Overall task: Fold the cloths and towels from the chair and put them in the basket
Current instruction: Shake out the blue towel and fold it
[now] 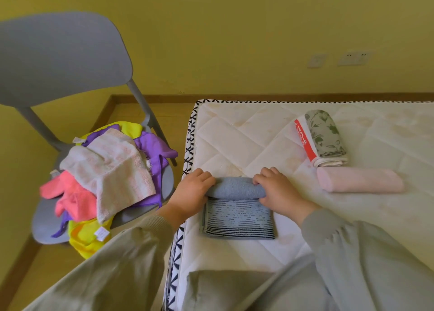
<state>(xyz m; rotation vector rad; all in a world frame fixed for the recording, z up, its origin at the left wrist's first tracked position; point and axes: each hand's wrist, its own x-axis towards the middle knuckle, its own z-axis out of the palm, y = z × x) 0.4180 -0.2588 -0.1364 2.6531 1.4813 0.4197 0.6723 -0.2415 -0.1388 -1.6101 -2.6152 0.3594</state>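
A blue striped towel (pixel 238 219) lies on the white mattress (pixel 234 136), its far end wound into a roll. My left hand (pixel 191 191) grips the roll's left end and my right hand (pixel 277 191) grips its right end, fingers curled over the top. On the grey chair (pixel 58 61) at the left sits a heap of cloths: a pale pink-white towel (pixel 117 167), purple cloths (pixel 155 146), coral cloths (pixel 70 198) and yellow cloths (pixel 87 238). No basket is in view.
Three rolled cloths lie at the right of the mattress: a green floral one (pixel 326 132), a red-and-white one (pixel 305 139) and a pink one (pixel 359 179). A yellow wall with sockets (pixel 354 58) stands behind. Wooden floor shows between chair and mattress.
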